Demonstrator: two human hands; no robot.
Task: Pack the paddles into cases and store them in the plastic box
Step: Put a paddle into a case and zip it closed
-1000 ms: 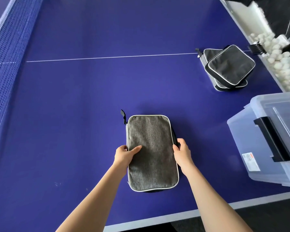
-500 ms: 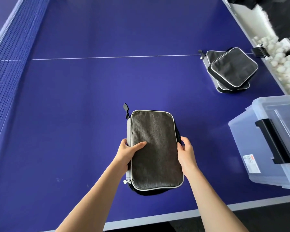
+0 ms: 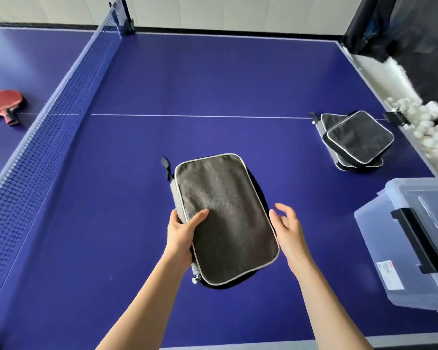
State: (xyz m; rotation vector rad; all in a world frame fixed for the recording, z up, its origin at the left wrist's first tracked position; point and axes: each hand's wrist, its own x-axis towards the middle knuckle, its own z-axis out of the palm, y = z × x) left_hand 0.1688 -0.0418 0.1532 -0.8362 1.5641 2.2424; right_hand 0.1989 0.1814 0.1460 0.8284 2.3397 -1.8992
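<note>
A grey paddle case [image 3: 225, 218] with pale piping is lifted above the blue table, tilted, its zipper pull hanging at the near left corner. My left hand [image 3: 182, 233] grips its left edge, thumb on top. My right hand [image 3: 288, 228] is just off the case's right edge with fingers spread, not touching. A clear plastic box [image 3: 379, 253] with a lid and black latch stands at the right. A stack of black paddle cases [image 3: 357, 138] lies at the far right. A red paddle [image 3: 3, 102] lies beyond the net at the left.
The net [image 3: 51, 117] runs along the left side. The blue table [image 3: 213, 79] stretches ahead; its near edge is just below my forearms. A trough of several white balls [image 3: 430, 130] lines the right edge, with a black clip [image 3: 395, 117] beside it.
The case rose off the table and tilted. My right hand let go of its right edge and opened. My head lifted, bringing the net and red paddle into view.
</note>
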